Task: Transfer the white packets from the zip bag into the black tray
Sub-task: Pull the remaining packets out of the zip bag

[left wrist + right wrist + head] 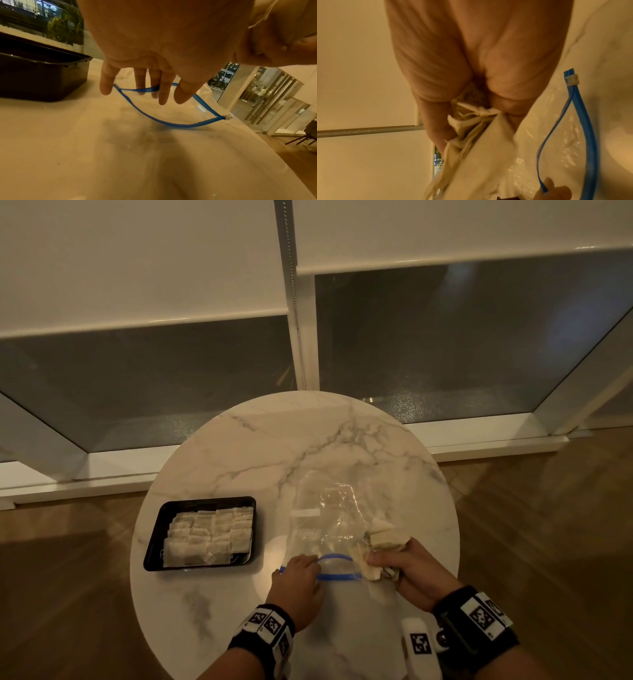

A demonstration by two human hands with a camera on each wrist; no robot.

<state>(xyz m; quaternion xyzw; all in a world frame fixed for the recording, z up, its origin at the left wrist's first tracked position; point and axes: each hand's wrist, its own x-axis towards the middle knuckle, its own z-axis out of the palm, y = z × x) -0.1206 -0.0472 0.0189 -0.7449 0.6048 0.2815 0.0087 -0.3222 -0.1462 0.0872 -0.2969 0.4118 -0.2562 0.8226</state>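
Observation:
A black tray (pixel 154 537) at the table's left holds several white packets (pixel 209 535) laid flat. The clear zip bag (pixel 325 518) lies mid-table with its blue zip mouth (pixel 337 577) facing me and gaping open. My left hand (pixel 298 580) pinches the upper zip lip (pixel 147 89) and lifts it off the lower lip (pixel 163 122). At the mouth's right end my right hand (pixel 407 573) grips a bunch of white packets (pixel 383 537), with strings trailing from the packets (pixel 479 148) beside the zip (pixel 589 135). The bag's inside looks clear; what is left in it I cannot tell.
The round marble table (pixel 274 440) stands against a low window with blinds. Wood floor surrounds it. The tray's dark side wall (pixel 42 75) is just left of my left hand (pixel 163 88). Bare marble lies behind the bag and near the front edge.

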